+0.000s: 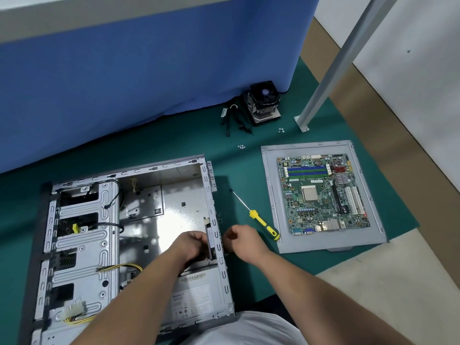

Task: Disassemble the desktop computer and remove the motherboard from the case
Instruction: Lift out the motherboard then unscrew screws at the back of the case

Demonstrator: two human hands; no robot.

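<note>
An open grey sheet-metal computer case (139,220) is laid on its side on a green mat-covered surface (174,143). The left hand (191,245) is placed inside the case at its rear wall, with the fingers curled against a narrow upright grey metal bracket (210,241) there; whether the bracket is truly gripped cannot be told. The right hand (242,239) is held just outside the same wall, loosely curled, and nothing is seen in it. Directly below the left hand, a grey labelled power supply box (199,295) is seated in the case's near corner.

The green rectangular motherboard (323,192) has been taken out of the case and is laid well to the right of the right hand, on a flat grey metal side panel (278,235). Between that panel and the right hand, a yellow-and-black-handled screwdriver (263,222) is lying on the surface. Far beyond both hands, a black fan on a finned metal heatsink (265,102) is set beside loose black cables (236,120), against a blue partition (149,66). Small silver screws (241,146) are scattered near it.
</note>
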